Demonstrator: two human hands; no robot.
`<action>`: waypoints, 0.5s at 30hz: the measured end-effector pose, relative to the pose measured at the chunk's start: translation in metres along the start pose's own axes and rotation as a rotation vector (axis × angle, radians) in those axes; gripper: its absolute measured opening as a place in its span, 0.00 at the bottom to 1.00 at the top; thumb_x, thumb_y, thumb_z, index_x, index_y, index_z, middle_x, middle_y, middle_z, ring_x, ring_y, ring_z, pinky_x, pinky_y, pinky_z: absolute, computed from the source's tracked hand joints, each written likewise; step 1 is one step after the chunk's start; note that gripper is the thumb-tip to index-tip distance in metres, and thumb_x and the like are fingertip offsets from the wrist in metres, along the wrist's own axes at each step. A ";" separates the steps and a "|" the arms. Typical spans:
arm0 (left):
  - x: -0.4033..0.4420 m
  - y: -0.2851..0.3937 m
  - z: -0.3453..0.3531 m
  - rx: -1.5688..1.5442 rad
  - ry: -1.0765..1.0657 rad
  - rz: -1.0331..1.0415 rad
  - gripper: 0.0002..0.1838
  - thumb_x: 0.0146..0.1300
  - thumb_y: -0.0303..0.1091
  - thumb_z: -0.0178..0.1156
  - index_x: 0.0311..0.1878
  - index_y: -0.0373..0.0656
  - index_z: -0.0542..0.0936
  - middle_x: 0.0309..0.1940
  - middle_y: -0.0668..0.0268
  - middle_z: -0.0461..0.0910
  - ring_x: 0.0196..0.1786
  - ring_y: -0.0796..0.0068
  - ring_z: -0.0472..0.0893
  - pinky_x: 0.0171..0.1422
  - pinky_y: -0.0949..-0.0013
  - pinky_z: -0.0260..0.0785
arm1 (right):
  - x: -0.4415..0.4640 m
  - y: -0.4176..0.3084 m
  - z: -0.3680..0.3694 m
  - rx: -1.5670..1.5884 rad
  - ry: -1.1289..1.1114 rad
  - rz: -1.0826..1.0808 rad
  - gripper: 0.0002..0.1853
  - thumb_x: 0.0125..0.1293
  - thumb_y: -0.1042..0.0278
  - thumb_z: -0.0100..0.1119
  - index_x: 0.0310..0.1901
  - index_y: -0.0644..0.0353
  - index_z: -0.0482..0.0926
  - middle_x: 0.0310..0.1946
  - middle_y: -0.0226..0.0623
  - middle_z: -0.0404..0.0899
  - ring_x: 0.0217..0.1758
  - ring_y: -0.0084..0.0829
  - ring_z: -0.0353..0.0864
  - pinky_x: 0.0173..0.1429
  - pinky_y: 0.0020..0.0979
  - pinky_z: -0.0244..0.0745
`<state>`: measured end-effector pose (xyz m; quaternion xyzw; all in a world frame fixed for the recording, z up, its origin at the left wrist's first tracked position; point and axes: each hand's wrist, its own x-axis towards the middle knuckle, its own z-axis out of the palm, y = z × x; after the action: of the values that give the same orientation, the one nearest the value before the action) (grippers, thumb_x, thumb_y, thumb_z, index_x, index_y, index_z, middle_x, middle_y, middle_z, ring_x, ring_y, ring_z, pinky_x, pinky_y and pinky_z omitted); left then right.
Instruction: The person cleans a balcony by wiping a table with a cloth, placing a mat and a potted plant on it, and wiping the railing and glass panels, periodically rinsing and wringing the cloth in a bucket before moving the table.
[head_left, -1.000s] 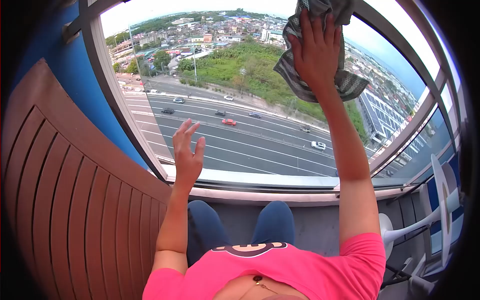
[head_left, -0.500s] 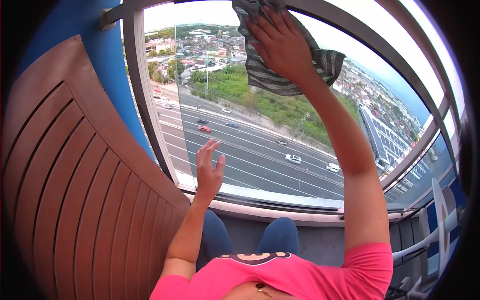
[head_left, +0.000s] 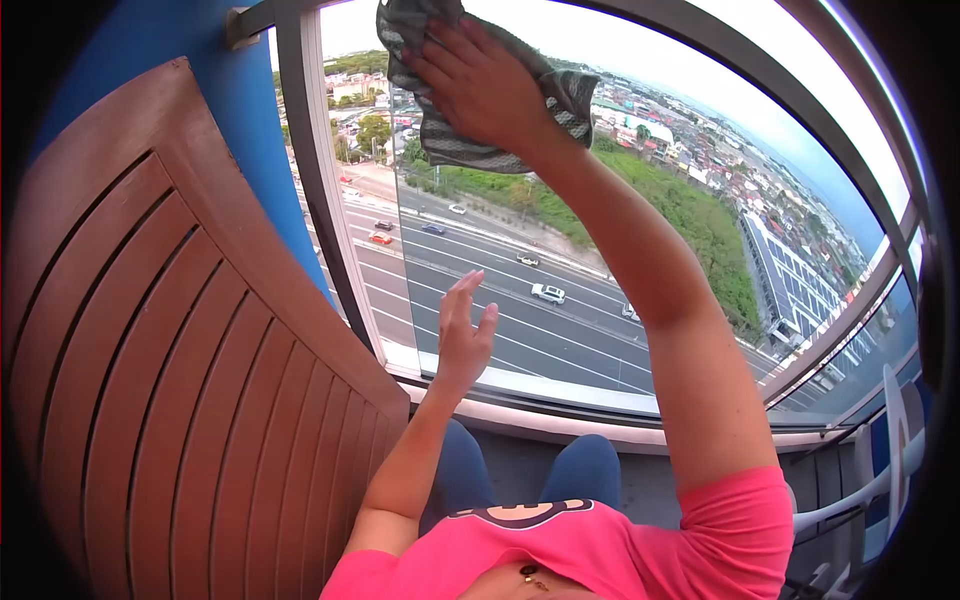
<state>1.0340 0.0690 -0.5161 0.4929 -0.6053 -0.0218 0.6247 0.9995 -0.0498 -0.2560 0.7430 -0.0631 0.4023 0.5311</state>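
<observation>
High on the window glass (head_left: 640, 210), my right hand (head_left: 485, 90) presses a dark striped cloth (head_left: 470, 150) flat, its fingers spread over the fabric near the upper left of the pane. The cloth hangs in folds around the palm and sticks out to the right of the wrist. My left hand (head_left: 465, 335) is raised lower down in front of the glass, fingers apart and slightly bent, with nothing in it.
A brown slatted wooden table (head_left: 180, 380) fills the left side. Dark metal frame bars (head_left: 320, 180) surround the pane, with a sill (head_left: 560, 420) below. White chair parts (head_left: 870, 485) stand at the right. A road with cars shows outside.
My right hand has slid the cloth leftward across the upper glass. The camera view has shifted, and my left hand stays raised and empty, now further right in view.
</observation>
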 end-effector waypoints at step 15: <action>0.009 0.018 0.008 -0.100 -0.058 -0.028 0.21 0.59 0.26 0.54 0.58 0.41 0.69 0.57 0.56 0.69 0.59 0.59 0.68 0.60 0.62 0.64 | -0.036 0.050 -0.043 -0.102 0.149 0.170 0.15 0.58 0.63 0.55 0.48 0.54 0.75 0.53 0.31 0.73 0.61 0.33 0.66 0.67 0.41 0.56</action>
<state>1.0198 0.0677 -0.4995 0.4689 -0.6143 -0.0749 0.6302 0.9267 -0.0472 -0.2388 0.6750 -0.1067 0.4961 0.5356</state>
